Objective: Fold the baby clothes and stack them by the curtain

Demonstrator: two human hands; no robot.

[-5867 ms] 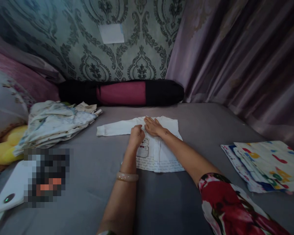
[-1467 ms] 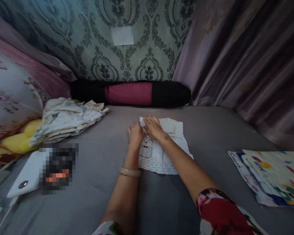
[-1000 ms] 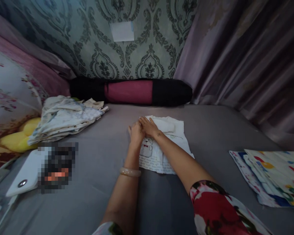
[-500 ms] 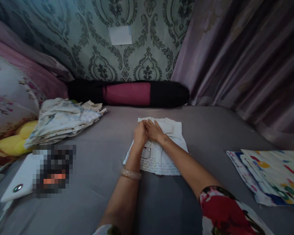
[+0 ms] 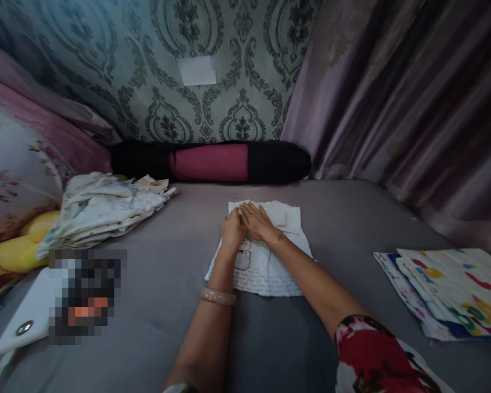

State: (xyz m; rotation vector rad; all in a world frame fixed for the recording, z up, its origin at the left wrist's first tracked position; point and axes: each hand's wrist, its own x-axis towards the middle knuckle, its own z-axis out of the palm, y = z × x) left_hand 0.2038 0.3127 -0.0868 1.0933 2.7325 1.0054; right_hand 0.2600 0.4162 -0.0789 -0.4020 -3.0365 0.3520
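White shirt, partly folded on the grey sheet. The left hand is curled at its left side, any grip on cloth indeterminable; the right hand lies flat, unclenched. Folding appears underway; a further fold calls for smooth layers.

I see a grey-sheeted bed: black-and-pink fabric roll along its far edge, rumpled pale cloths and white oblong device leftward, white printed cotton shirt mid-bed, folded multicoloured cloths by the right edge.
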